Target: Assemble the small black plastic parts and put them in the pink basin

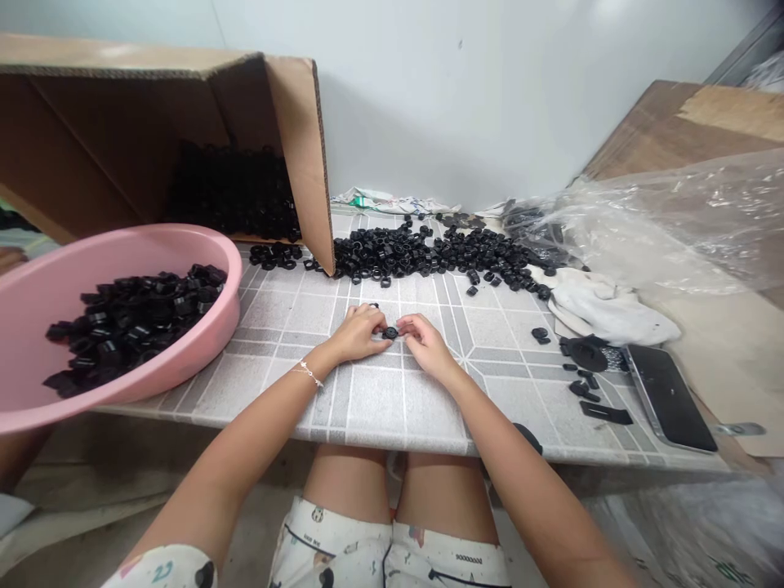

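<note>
Near the table's front, my left hand (360, 335) pinches a small black round plastic part (390, 333) between thumb and fingers. My right hand (429, 347) is closed in at the part's right side, its curled fingertips at the edge. Whether anything smaller sits between those right fingertips is too small to make out. Another bit of black plastic (374, 305) shows just behind my left fingers. Beyond both hands lies a long heap of small black ring-like parts (398, 251) on the checked tablecloth (367, 400).
At left, a pink basin (231, 314) holds many black parts. Behind it, a cardboard box (300, 139) lies on its side with more inside. To the right are a white cloth (606, 306), a phone (670, 396), loose black pieces (605, 412) and clear plastic sheeting (667, 220).
</note>
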`<state>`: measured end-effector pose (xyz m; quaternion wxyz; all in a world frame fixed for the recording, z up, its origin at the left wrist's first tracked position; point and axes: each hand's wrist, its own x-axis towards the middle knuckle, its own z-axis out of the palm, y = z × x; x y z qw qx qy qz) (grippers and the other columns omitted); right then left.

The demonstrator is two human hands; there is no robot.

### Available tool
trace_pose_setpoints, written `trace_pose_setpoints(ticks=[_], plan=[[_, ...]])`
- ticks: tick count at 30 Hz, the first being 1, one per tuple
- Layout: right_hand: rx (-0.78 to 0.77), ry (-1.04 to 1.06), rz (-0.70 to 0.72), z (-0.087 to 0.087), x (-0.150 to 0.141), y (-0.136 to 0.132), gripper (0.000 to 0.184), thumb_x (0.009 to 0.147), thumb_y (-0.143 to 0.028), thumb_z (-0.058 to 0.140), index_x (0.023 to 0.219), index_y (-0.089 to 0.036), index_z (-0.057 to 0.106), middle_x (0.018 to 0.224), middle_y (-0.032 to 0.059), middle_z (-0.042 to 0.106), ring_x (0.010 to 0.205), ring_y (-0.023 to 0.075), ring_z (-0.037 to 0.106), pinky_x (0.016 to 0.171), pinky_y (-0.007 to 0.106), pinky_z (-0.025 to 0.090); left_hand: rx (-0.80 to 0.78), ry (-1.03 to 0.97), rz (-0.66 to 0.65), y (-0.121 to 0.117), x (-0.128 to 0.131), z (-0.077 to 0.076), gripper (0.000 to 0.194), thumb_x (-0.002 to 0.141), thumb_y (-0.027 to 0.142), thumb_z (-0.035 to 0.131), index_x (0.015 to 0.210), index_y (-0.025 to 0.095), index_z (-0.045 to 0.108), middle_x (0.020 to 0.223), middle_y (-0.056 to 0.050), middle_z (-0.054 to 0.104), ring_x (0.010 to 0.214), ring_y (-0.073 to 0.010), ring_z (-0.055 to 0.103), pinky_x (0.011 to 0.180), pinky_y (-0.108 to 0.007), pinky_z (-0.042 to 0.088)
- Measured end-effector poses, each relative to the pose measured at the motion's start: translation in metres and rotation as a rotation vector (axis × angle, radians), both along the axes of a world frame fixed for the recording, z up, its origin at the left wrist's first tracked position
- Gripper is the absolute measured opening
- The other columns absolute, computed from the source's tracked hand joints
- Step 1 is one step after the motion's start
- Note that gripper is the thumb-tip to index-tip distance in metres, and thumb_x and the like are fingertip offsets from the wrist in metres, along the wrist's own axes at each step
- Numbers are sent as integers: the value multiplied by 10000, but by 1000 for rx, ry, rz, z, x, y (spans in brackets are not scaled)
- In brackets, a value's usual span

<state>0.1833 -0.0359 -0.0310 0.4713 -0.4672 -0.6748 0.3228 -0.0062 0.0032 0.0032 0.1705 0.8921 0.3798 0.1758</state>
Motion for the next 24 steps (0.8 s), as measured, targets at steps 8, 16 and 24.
trace_pose_setpoints(ticks=[8,16,24], plan=[[275,-416,119,7,2,-11,381,847,-53,401,1116,-196,629,1213,108,542,1001,198,586,877,372,488,10,-30,-6,-1,0,-1,157,793,332,589,812,182,546,800,-18,558,917,-213,478,827,-336,302],[476,-931,36,15,-8,-19,336,929,-97,376,1158,-141,617,1086,134,664,927,257,568,794,417,426,21,-34,0,-2,1,1,139,790,310,588,784,178,544,792,-23,560,903,-210,475,826,-339,310],[421,-674,18,8,-15,-16,348,873,-51,419,1138,-165,612,1075,114,649,972,237,587,861,415,466,58,-23,16,-2,-3,1,134,789,303,583,786,175,542,774,-15,551,884,-202,481,820,-336,317]])
